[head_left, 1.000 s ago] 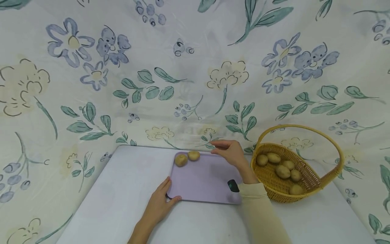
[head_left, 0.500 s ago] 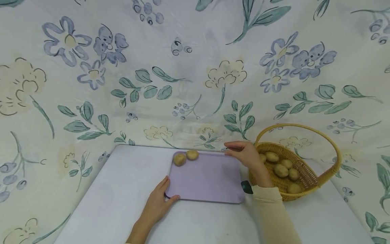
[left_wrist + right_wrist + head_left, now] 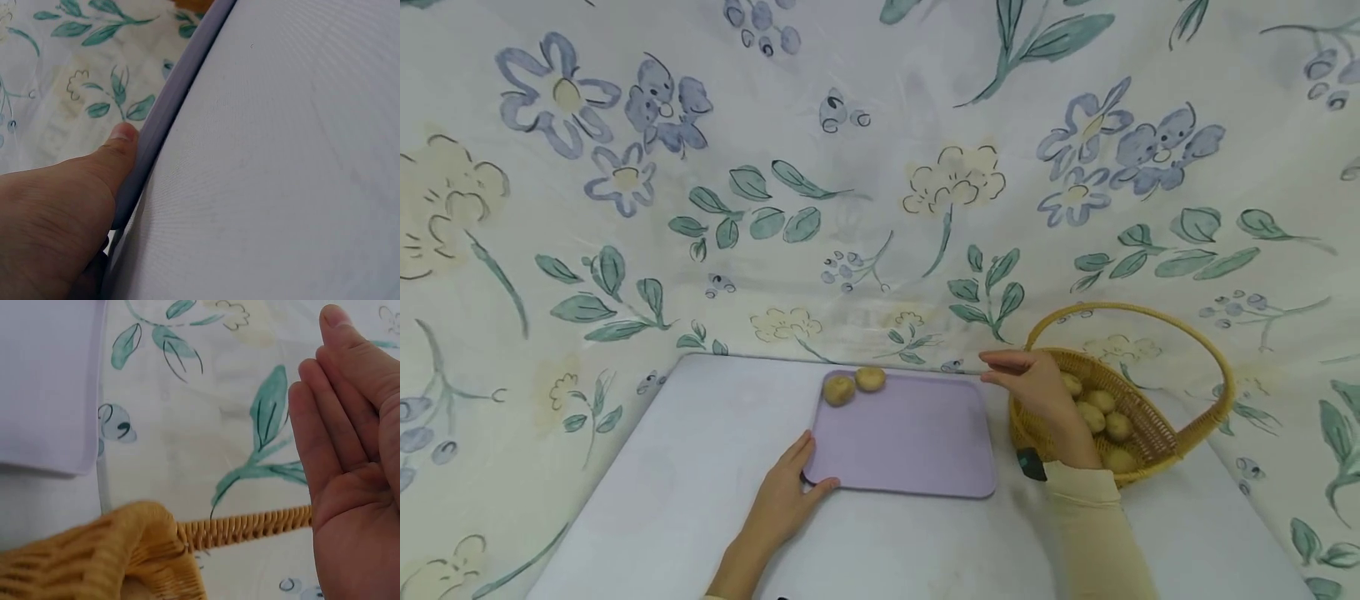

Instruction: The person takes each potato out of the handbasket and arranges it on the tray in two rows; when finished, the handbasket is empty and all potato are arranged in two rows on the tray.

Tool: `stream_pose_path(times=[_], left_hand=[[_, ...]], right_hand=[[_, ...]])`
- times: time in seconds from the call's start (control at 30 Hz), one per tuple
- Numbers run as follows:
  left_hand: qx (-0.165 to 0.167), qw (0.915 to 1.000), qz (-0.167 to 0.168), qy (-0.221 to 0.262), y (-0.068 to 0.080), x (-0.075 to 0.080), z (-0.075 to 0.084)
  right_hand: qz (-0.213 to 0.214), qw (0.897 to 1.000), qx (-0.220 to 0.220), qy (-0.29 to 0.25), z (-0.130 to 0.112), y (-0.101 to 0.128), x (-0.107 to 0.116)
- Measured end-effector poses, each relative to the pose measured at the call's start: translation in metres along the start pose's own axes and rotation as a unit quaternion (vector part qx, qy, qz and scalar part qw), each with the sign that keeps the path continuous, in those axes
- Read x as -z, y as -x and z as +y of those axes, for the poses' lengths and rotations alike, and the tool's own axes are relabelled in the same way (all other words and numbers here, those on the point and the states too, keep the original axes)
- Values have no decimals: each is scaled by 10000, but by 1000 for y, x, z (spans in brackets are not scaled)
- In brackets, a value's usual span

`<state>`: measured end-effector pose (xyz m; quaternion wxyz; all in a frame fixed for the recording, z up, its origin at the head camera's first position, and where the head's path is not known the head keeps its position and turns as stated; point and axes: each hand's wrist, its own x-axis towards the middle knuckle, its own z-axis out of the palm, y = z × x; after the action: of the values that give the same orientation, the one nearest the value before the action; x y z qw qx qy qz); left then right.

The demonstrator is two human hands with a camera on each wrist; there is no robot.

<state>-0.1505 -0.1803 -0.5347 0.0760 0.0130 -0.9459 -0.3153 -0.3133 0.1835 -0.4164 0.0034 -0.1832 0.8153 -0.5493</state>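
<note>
A lilac tray [image 3: 910, 442] lies on the white table, with two potatoes, one potato [image 3: 838, 390] and another potato [image 3: 870, 379], side by side at its far left corner. My left hand [image 3: 778, 500] holds the tray's near left corner, thumb along the front rim [image 3: 153, 134] and fingers at the left side. Over the left side of a yellow wicker basket [image 3: 1153, 408] hovers my right hand [image 3: 1037, 392]. Its fingers are nearly straight and hold nothing, as the right wrist view shows. Several potatoes [image 3: 1118, 427] lie in the basket, some hidden behind the right hand.
The basket's tall arched handle [image 3: 1150, 312] rises over the basket at the right. A floral cloth [image 3: 865, 208] hangs behind the table [image 3: 685, 467] and along its sides. A dark wrist device [image 3: 1031, 463] sits at the right wrist.
My right hand has moved right, from above the tray to over the basket's left side. The left hand stays at the tray's corner, and the two potatoes lie where they were.
</note>
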Motion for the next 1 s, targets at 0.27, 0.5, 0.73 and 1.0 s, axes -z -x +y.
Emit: stream_pose_path(times=[0.27,0.5,0.73,1.0], left_hand=[[31,10000,-9,37,0,0,-4],[34,10000,34,47,4,-2,-4],[15,10000,5,5,1,-1,-3],[-14,10000,52,45,1,-3,0]], right_hand=[[79,9999,139,-51,8,5,19],[254,9991,48,330,17,14,40],[454,9965,-337,611,31,18,62],[590,9892,-623,1190,53,21,82]])
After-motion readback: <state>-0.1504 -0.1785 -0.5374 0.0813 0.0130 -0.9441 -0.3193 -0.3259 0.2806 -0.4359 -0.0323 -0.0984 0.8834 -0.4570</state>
